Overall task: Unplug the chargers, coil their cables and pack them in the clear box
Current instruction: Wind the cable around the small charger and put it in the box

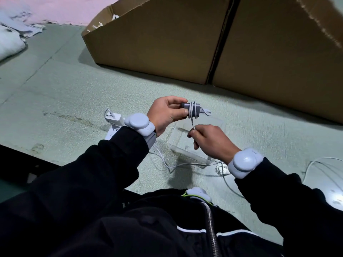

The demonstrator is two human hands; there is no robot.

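Note:
My left hand [165, 113] grips a dark grey charger [185, 105] held level above the floor. Its grey cable [193, 115] is wound several turns around the charger body, and a small loop sticks out to the right. My right hand [209, 140] pinches the cable's free end just below the charger. Under both hands the clear box [187, 145] sits on the green floor; nothing is visible inside it. A white charger [114, 117] is plugged into a white power strip [111, 133], partly hidden by my left wrist.
Two large cardboard boxes [167, 43] stand close behind the work spot. White cables [178, 165] trail across the floor near the clear box, and more loop at the right edge [315, 164]. White fabric [11, 39] lies at the far left.

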